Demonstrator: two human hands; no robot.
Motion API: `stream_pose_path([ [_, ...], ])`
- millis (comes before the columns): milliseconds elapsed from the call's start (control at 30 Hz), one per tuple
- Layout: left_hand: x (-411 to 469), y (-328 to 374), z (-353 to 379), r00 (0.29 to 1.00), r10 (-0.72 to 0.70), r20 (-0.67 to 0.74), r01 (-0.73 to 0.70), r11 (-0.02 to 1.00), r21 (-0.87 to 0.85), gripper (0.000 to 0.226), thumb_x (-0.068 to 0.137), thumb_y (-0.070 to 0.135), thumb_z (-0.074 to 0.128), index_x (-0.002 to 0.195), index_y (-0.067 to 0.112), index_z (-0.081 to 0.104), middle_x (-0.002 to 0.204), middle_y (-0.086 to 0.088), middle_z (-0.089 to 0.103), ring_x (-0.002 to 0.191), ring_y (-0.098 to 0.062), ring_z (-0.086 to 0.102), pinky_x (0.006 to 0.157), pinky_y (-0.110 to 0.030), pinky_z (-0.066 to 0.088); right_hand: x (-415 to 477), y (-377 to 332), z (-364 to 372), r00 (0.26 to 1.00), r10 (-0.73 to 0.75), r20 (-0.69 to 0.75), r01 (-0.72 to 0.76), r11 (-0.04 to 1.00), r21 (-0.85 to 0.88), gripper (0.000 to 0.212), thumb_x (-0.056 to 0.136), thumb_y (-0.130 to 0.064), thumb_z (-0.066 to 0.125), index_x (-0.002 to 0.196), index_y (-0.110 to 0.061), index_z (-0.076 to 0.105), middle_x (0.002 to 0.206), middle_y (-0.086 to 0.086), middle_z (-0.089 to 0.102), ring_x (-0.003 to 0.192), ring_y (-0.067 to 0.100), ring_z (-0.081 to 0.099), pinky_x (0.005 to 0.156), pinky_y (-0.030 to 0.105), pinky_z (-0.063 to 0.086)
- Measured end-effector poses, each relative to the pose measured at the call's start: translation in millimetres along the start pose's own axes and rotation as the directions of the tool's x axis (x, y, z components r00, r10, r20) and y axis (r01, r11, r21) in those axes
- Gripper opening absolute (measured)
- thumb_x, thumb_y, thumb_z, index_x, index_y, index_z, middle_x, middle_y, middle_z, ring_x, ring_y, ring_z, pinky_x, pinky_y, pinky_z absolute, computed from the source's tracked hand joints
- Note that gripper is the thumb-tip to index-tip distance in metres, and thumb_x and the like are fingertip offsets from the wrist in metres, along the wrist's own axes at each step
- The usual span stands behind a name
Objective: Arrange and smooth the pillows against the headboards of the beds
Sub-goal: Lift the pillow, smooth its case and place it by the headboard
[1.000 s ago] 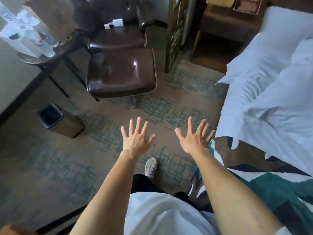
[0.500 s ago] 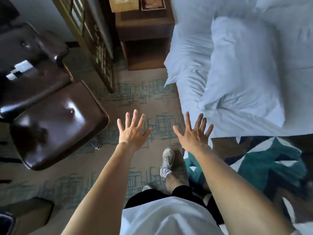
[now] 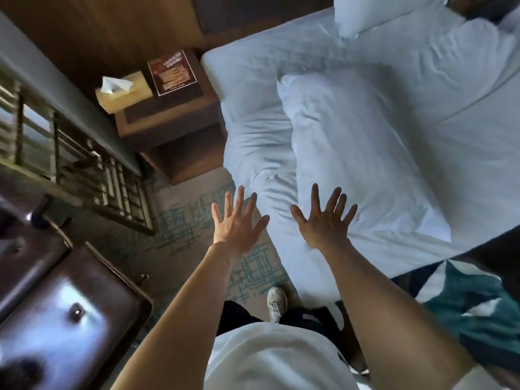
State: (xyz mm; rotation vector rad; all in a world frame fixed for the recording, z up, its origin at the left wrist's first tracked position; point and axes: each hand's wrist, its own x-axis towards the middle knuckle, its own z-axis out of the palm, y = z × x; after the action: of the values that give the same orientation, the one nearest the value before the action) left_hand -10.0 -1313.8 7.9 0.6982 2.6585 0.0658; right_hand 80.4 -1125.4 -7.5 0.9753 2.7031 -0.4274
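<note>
A large white pillow [image 3: 363, 153] lies flat in the middle of the white bed [image 3: 253, 88], well short of the dark wooden headboard [image 3: 253, 15]. A second white pillow [image 3: 374, 12] leans near the headboard at the top. My right hand [image 3: 323, 220] hovers with fingers spread over the pillow's near left corner, empty. My left hand [image 3: 239, 223] is also spread and empty, above the carpet right at the bed's side edge. Whether either hand touches the bedding I cannot tell.
A wooden nightstand [image 3: 168, 119] with a tissue box [image 3: 123, 91] and a brown card [image 3: 173, 73] stands left of the bed. A dark leather footstool [image 3: 64, 313] and chair [image 3: 17, 243] sit at the left. A patterned teal runner [image 3: 472, 305] crosses the bed's foot.
My view has swung right and toward the bed. Both spread hands now reach the bed's edge, the right one over the pillow, where earlier they hung over carpet.
</note>
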Motion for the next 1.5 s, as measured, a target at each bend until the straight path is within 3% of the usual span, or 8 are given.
stream_pose_path([
  [267,114,20,-29,0.984,0.171,0.05,-0.175,0.982,0.078,0.076,0.096,0.074,0.01,0.16,0.036,-0.005,0.166,0.005,-0.024,0.153,-0.027,-0.021,0.12,-0.062,-0.012,85,3,-5,0.983,0.179,0.028,-0.181,0.98,0.077,0.085,0.089,-0.08,0.006,0.157,-0.035,-0.013,0.164,0.023,-0.017,0.152,0.04,-0.013,0.116,0.063,-0.016],
  [500,228,19,-49,0.941,0.327,0.088,-0.338,0.925,0.176,0.075,0.096,0.073,0.009,0.16,0.036,-0.007,0.166,0.006,-0.025,0.154,-0.027,-0.019,0.12,-0.061,-0.011,160,-9,-8,0.921,0.388,0.028,-0.387,0.91,0.146,0.084,0.09,-0.08,0.01,0.158,-0.034,-0.012,0.163,0.025,-0.017,0.152,0.04,-0.013,0.116,0.063,-0.016],
  [667,314,17,-76,0.868,0.484,0.109,-0.495,0.836,0.237,0.075,0.097,0.071,0.014,0.161,0.035,0.0,0.169,0.004,-0.015,0.156,-0.027,-0.01,0.122,-0.06,-0.006,214,-43,-26,0.848,0.528,0.034,-0.523,0.826,0.21,0.083,0.092,-0.078,0.011,0.158,-0.034,-0.012,0.164,0.024,-0.017,0.152,0.039,-0.013,0.117,0.063,-0.015],
  [867,412,36,-116,0.732,0.668,0.133,-0.667,0.664,0.336,0.086,0.087,0.075,-0.008,0.161,0.035,0.004,0.167,0.003,-0.014,0.157,-0.028,-0.002,0.121,-0.06,-0.004,267,-80,-42,0.739,0.665,0.111,-0.666,0.693,0.276,0.082,0.091,-0.078,0.005,0.156,-0.034,-0.021,0.161,0.023,-0.025,0.151,0.039,-0.019,0.117,0.062,-0.016],
  [1100,482,112,-127,0.601,0.779,0.179,-0.788,0.539,0.297,0.077,0.095,0.071,0.007,0.161,0.033,0.01,0.17,0.001,-0.005,0.156,-0.03,0.001,0.121,-0.06,-0.002,319,-66,-60,0.607,0.788,0.102,-0.768,0.548,0.333,0.073,0.097,-0.067,0.005,0.155,-0.031,-0.022,0.161,0.023,-0.026,0.152,0.039,-0.016,0.118,0.063,-0.012],
  [1333,508,242,-104,0.443,0.87,0.215,-0.89,0.398,0.222,0.068,0.102,0.061,0.022,0.161,0.03,0.011,0.17,-0.002,-0.005,0.156,-0.032,-0.002,0.12,-0.062,-0.004,379,8,-70,0.521,0.853,0.026,-0.786,0.467,0.404,0.066,0.104,-0.054,0.013,0.158,-0.029,-0.016,0.164,0.019,-0.021,0.154,0.035,-0.01,0.12,0.061,-0.007],
  [1433,524,298,-76,0.404,0.875,0.268,-0.905,0.339,0.257,0.065,0.104,0.057,0.02,0.161,0.031,0.006,0.17,-0.001,-0.01,0.156,-0.032,-0.006,0.121,-0.063,-0.001,405,54,-61,0.492,0.87,0.032,-0.781,0.424,0.459,0.069,0.101,-0.061,0.014,0.159,-0.031,-0.008,0.167,0.016,-0.012,0.154,0.032,-0.007,0.12,0.063,-0.006],
  [1500,538,329,-53,0.4,0.852,0.339,-0.905,0.308,0.292,0.066,0.102,0.06,0.017,0.161,0.034,0.003,0.17,0.0,-0.012,0.156,-0.031,-0.009,0.121,-0.063,-0.002,413,83,-48,0.495,0.866,0.063,-0.778,0.41,0.475,0.075,0.094,-0.072,0.013,0.159,-0.037,-0.002,0.167,0.015,-0.009,0.154,0.031,-0.008,0.118,0.062,-0.013],
])
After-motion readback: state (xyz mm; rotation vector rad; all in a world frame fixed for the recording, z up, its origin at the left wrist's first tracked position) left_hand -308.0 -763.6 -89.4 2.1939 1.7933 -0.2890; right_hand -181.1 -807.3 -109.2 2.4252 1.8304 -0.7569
